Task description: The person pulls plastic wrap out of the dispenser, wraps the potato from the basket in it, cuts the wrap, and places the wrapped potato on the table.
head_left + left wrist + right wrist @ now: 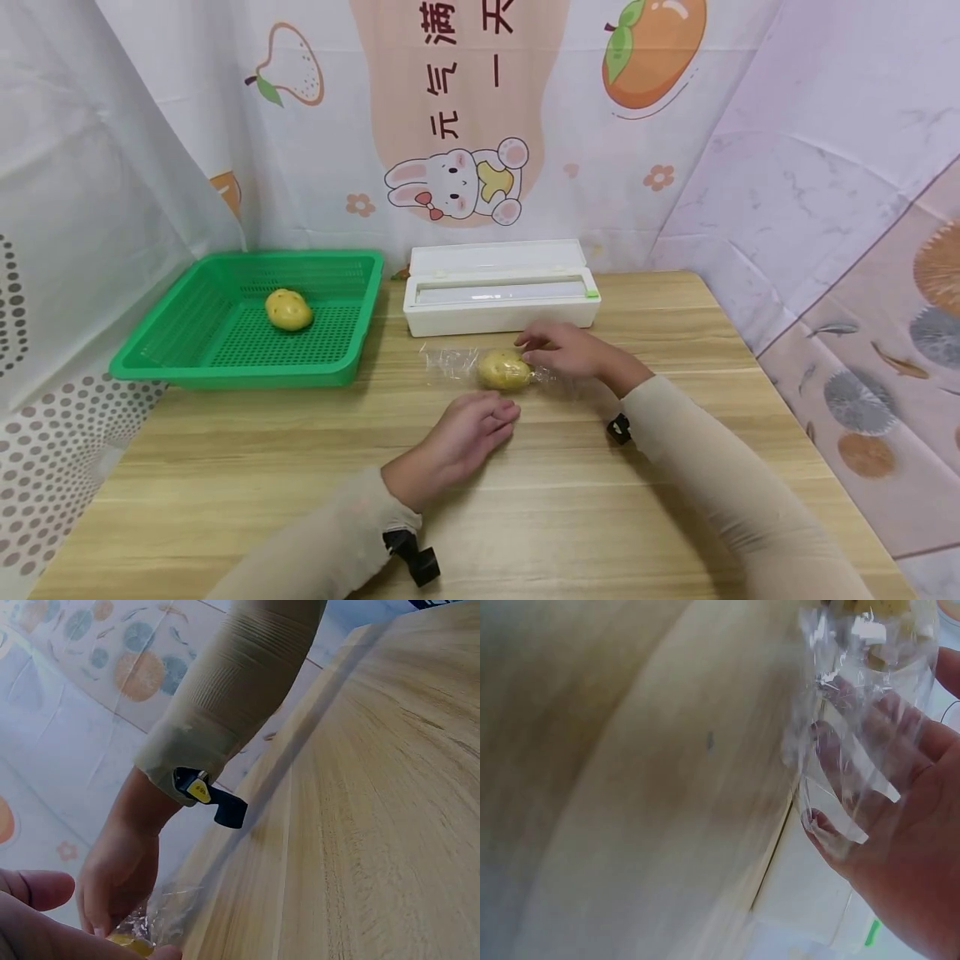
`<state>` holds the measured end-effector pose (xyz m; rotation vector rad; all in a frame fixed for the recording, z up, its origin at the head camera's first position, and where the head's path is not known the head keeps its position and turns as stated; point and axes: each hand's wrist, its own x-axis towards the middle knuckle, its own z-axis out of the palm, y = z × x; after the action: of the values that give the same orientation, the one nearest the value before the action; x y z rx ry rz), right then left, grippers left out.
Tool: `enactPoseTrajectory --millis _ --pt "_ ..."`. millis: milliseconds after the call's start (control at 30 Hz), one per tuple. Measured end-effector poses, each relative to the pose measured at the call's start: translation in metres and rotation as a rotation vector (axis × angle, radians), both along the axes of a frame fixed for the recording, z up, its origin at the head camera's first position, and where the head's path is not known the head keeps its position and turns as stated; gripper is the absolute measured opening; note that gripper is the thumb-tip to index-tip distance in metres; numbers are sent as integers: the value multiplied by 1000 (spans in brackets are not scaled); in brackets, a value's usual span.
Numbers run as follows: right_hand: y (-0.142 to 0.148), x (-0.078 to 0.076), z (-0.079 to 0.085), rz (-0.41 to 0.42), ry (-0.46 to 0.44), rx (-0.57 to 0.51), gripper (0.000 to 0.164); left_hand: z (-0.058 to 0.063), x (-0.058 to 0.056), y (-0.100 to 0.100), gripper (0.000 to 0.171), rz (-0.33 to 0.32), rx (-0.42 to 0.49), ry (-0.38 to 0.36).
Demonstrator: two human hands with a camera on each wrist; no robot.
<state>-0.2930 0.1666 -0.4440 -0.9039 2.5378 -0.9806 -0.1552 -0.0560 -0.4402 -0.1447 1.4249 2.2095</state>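
A yellow potato (pixel 504 369) lies on the wooden table in clear plastic wrap (pixel 450 362), whose loose ends stick out to its left and right. My right hand (pixel 570 350) reaches over from the right, its fingers at the potato's upper right side. Through the transparent film (pixel 855 742) in the right wrist view, the fingers of that hand show loosely bent. My left hand (pixel 468 433) rests just in front of the potato, fingers relaxed and gripping nothing. Only a sliver of the potato (pixel 131 943) appears in the left wrist view, beside both hands.
Behind the wrapped potato stands a white cling film box (pixel 502 317) with its lid raised. A green plastic basket (pixel 347 367) at the back left holds another potato (pixel 288 310). Printed curtains (pixel 315 183) hang behind and beside the wooden table (pixel 600 517).
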Motion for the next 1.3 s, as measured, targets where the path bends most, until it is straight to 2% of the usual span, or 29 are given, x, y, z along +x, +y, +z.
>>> enactPoseTrajectory --millis 300,600,767,1067,1300 --pt "0 10 2 -12 -8 30 35 -6 -8 1 71 50 -22 22" --pt "2 31 4 -21 0 37 38 -4 -6 -5 61 -8 -61 63" --pt "3 52 7 -74 -74 10 32 -4 -3 -8 51 -32 -150 97" --pt "-3 86 15 -221 -227 -16 33 -2 -5 -24 51 -189 -288 156" --pt "-4 97 16 -248 -295 -55 35 -3 -17 -36 44 -303 -358 202"
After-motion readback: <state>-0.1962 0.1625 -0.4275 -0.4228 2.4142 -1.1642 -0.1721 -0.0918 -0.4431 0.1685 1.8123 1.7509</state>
